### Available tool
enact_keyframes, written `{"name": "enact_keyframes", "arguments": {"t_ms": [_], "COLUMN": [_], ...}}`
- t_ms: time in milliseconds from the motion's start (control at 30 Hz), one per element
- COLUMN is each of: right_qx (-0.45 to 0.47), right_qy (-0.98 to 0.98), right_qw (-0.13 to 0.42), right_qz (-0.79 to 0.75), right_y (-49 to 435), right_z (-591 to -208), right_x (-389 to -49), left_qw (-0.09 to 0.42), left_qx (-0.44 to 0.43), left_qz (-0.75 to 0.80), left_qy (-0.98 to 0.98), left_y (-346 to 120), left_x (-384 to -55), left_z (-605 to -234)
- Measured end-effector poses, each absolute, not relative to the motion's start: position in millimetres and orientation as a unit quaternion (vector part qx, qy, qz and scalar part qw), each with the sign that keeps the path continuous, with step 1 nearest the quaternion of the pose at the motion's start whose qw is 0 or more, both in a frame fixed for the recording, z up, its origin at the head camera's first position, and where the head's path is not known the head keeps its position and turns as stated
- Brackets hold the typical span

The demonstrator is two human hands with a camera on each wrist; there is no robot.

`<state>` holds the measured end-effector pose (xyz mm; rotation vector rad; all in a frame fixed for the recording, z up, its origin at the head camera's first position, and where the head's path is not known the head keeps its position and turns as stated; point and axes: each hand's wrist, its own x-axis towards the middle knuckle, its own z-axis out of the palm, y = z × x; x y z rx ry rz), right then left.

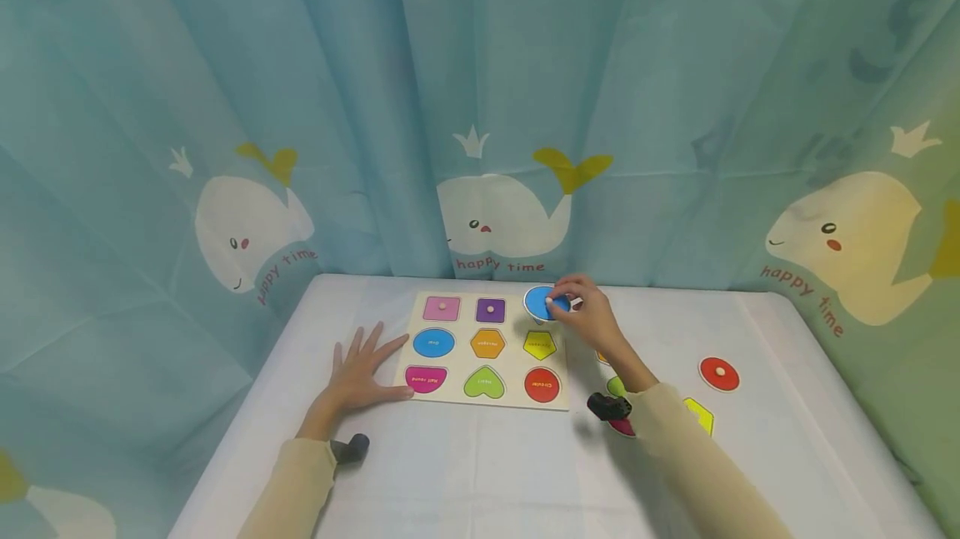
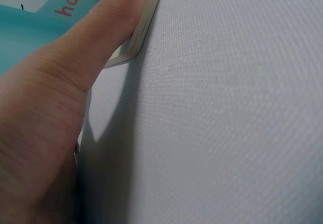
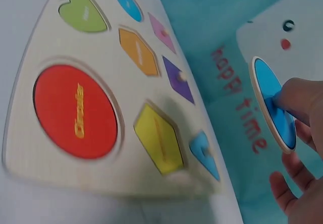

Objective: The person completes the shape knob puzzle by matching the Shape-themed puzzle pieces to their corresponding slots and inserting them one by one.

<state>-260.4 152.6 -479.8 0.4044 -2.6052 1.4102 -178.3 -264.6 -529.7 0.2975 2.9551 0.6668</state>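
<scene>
A pale wooden shape-puzzle board (image 1: 457,324) lies on the table. My left hand (image 1: 362,376) is spread beside its left edge, the thumb (image 2: 108,19) on the near left corner. My right hand (image 1: 588,312) pinches a blue oval puzzle piece (image 3: 270,90) by its knob, holding it up over the board's far right corner. Knobbed pink (image 1: 441,307) and purple (image 1: 491,311) pieces sit in the far row, with a blue piece (image 3: 203,153) at its right end. The oval recess (image 1: 433,342) is blue; other recesses show a hexagon, pentagon, half round, heart and circle.
Right of the board lie a red round piece (image 1: 719,374) with a knob, a yellow piece (image 1: 699,414) and several others, partly hidden by the right forearm. A blue curtain (image 1: 375,106) with whale prints hangs behind the white table (image 1: 450,472).
</scene>
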Motion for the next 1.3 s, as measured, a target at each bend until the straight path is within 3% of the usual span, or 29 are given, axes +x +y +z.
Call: {"name": "enact_keyframes", "arguments": {"t_ms": [867,1300], "right_qx": [0.166,0.211], "right_qy": [-0.86,-0.884], "right_qw": [-0.022,-0.015], "right_qz": [0.482,0.416], "right_y": [27,-15], "right_z": [-510,-522], "right_x": [-263,-257], "left_qw": [0.063,0.06], "left_qx": [0.092,0.096], "left_qz": [0.22,0.219], "left_qy": [0.969,0.969], "left_y": [-264,-266], "left_x": [-180,-182], "left_z": [-532,-533]}}
